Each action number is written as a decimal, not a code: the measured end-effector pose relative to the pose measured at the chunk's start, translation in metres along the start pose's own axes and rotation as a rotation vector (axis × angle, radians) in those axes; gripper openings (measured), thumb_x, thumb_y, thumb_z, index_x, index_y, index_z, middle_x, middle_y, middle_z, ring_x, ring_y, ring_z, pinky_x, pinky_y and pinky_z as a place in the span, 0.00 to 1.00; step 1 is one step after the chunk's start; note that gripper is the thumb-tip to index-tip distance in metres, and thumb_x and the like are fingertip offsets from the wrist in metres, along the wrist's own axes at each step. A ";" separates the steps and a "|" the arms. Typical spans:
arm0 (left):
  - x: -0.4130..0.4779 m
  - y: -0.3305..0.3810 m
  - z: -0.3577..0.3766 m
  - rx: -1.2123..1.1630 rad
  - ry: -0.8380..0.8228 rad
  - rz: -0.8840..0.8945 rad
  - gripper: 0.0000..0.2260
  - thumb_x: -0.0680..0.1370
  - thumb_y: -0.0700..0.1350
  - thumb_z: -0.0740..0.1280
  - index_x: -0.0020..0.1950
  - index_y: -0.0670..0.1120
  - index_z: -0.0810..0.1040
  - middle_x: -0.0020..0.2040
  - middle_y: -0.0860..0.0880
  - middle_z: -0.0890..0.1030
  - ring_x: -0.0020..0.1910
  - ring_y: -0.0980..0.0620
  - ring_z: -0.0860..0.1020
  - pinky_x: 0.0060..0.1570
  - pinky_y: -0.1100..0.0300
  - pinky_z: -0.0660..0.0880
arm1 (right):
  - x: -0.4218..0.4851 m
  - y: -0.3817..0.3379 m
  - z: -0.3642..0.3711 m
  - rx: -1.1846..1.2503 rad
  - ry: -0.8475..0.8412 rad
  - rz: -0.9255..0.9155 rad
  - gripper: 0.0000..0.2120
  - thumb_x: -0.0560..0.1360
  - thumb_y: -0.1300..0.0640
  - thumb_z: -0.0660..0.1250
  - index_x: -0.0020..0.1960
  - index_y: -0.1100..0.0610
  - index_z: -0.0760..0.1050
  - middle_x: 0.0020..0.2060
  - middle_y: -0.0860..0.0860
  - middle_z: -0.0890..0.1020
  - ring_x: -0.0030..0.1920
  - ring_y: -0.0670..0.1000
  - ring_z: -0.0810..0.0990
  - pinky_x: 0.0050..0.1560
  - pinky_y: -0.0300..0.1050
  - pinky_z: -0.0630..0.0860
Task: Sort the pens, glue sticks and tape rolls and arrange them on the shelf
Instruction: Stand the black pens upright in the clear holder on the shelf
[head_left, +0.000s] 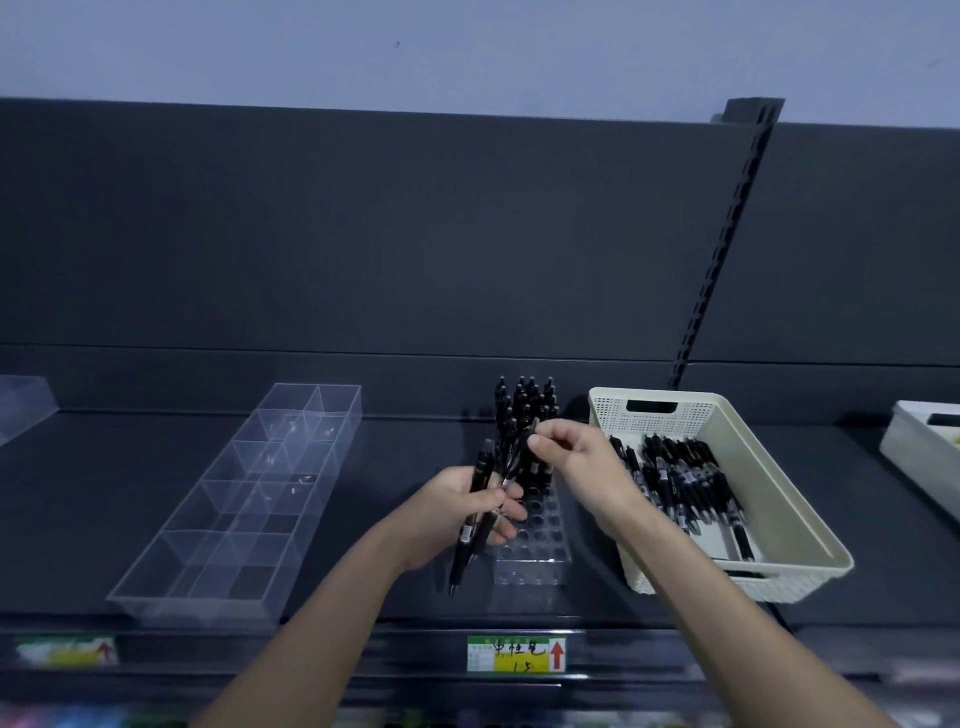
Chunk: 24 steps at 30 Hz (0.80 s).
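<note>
Nearest: yellow price label on shelf edge. Left hand closed round bundle of black pens, tips down, just in front of clear holed pen stand. Right hand pinching top of one pen from bundle, above stand. Back rows of stand filled; front holes empty. More pens lying in cream basket, right. Clear divided tray, left, empty. Step, judged: loading pens. Next: lining tip over free hole, lowering straight.
</note>
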<state>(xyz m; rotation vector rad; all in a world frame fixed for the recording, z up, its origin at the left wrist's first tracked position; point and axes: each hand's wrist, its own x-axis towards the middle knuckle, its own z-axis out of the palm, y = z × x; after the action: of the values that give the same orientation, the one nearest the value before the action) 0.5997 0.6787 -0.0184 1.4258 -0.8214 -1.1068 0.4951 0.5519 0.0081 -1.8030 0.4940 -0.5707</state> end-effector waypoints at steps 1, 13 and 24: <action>0.000 -0.001 0.001 0.014 0.010 0.005 0.06 0.80 0.36 0.59 0.50 0.41 0.76 0.42 0.45 0.81 0.36 0.53 0.80 0.43 0.59 0.78 | -0.001 0.002 -0.001 0.030 -0.011 0.009 0.12 0.77 0.64 0.63 0.35 0.64 0.73 0.30 0.49 0.74 0.34 0.44 0.71 0.40 0.34 0.68; 0.000 -0.003 -0.005 0.307 0.313 -0.048 0.08 0.81 0.49 0.56 0.48 0.46 0.69 0.30 0.50 0.69 0.25 0.55 0.67 0.25 0.62 0.66 | 0.007 0.008 -0.019 -0.318 0.201 0.014 0.05 0.78 0.60 0.61 0.44 0.58 0.74 0.37 0.50 0.78 0.41 0.51 0.78 0.47 0.47 0.75; -0.002 -0.011 -0.012 0.238 0.337 -0.020 0.06 0.74 0.35 0.54 0.42 0.44 0.65 0.32 0.50 0.72 0.28 0.53 0.66 0.36 0.57 0.67 | 0.017 0.031 0.007 -0.712 0.009 -0.060 0.08 0.80 0.59 0.58 0.43 0.59 0.64 0.30 0.46 0.66 0.35 0.51 0.68 0.36 0.41 0.59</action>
<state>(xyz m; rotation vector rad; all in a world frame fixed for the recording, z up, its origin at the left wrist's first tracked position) 0.6088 0.6865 -0.0295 1.7640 -0.7128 -0.7698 0.5112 0.5383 -0.0208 -2.4956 0.7094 -0.4731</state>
